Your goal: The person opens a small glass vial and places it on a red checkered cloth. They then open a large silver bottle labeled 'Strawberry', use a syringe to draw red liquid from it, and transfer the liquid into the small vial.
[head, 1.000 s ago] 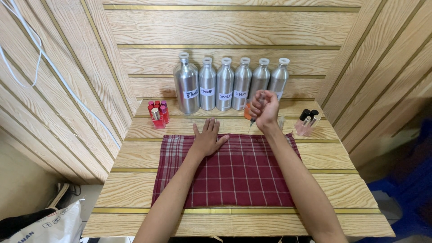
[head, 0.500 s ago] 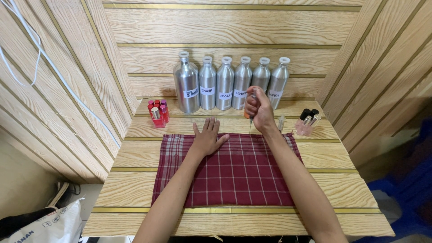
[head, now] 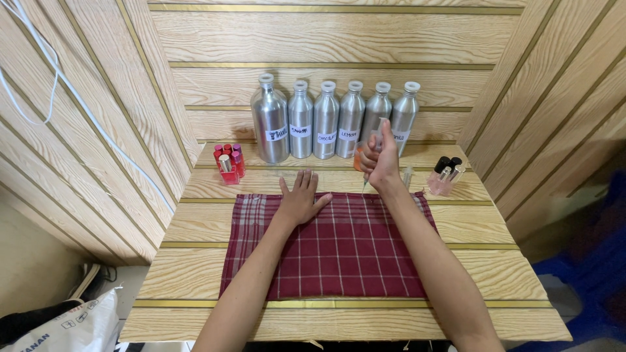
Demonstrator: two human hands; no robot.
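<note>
My right hand (head: pixel 381 161) is closed around a clear syringe (head: pixel 377 132), held nearly upright with its thin needle pointing down at the far edge of the red plaid cloth (head: pixel 345 251). It hovers just in front of the row of silver bottles (head: pixel 326 120). A small orange object (head: pixel 358 156) shows behind my fingers. My left hand (head: pixel 301 199) lies flat, fingers spread, on the cloth's far edge and holds nothing.
Several red small bottles (head: pixel 229 163) stand in a cluster at the back left. At the back right are black-capped small bottles in a pink holder (head: pixel 445 177), with a clear vial (head: pixel 408 176) beside them. Wooden slat walls enclose the table (head: pixel 195 261) on three sides.
My right hand has shifted only slightly in front of the bottles and turned the syringe more upright. My left hand has stayed flat on the cloth.
</note>
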